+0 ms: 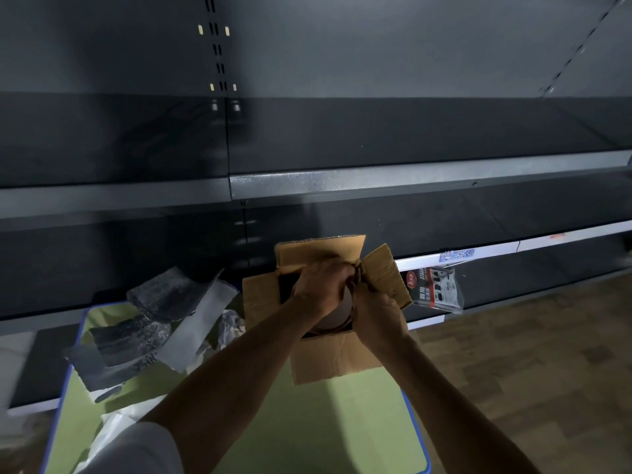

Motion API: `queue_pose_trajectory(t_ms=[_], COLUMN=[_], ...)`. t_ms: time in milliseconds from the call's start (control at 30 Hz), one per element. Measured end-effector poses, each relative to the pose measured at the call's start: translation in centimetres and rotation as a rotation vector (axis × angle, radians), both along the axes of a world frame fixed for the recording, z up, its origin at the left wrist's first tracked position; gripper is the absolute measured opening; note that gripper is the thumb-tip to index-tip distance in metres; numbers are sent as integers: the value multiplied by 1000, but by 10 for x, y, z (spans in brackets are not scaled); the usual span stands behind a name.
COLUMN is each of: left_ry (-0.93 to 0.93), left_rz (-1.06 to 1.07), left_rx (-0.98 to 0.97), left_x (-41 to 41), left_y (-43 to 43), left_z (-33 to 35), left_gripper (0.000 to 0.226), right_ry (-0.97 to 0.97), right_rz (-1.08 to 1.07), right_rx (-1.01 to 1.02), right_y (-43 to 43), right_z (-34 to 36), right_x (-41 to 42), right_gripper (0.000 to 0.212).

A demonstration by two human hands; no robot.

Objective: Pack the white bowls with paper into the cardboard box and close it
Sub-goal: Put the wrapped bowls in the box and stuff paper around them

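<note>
**Reaching Into the Open Box With Both Hands**

Your left hand (321,285) and right hand (376,309) meet over the mouth of the cardboard box (335,357). Between them a white bowl (344,302) sits inside the box. Your left fingers curl over its top edge and your right hand clasps its right side, though the right fingertips are hidden behind it.

All four flaps stand open. The far one is upright, the right one leans outward, the left one lies flat, and the near one hangs toward you. The box sits at the far right of the table (342,422), close to its blue rim, so you have little room on that side. The green top nearer to you is bare, with open space for your forearms.

To your left, paper sheets (191,319), some grey and some dark and speckled, lie in a loose heap just beside the box's left flap.

A hanging packet (436,290), just right of the box, shows the letters "STR" and some Chinese characters; the rest is too small to read. On the white shelf strip above it, a price tag (458,255) ends in "58".

Dark metal shelves (376,179) fill the view ahead, and the wooden floor (530,354) runs along the right. The light is dim.
</note>
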State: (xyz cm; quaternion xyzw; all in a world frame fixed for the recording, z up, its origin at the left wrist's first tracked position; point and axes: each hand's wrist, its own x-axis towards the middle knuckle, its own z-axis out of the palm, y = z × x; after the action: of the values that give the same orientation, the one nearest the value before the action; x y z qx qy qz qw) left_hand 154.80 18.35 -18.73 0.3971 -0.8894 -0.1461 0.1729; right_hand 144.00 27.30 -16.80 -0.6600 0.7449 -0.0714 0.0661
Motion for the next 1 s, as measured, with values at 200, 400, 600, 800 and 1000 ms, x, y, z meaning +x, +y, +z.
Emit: queue_pose_trajectory(t_ms=[200,400,600,800,1000], left_ry=[46,111,138,198,106], left_rz=[94,124,194,265,602], left_rx=[1,-48,-70,-163,-83], left_x=[16,38,67,115,184], left_y=[2,20,45,68,106], left_z=[2,9,7,20,-3], left_gripper=[30,21,22,30,17], right_ry=[-51,120,-92,-230,-244], right_rz=[-31,77,49,321,476], right_rx=[-39,-167,-143,-129,-175], right_y=[18,21,19,13,20], right_z=[11,10,14,12,12], right_x=[-3,-6,10,64,117], right_gripper=[19,6,24,23,12])
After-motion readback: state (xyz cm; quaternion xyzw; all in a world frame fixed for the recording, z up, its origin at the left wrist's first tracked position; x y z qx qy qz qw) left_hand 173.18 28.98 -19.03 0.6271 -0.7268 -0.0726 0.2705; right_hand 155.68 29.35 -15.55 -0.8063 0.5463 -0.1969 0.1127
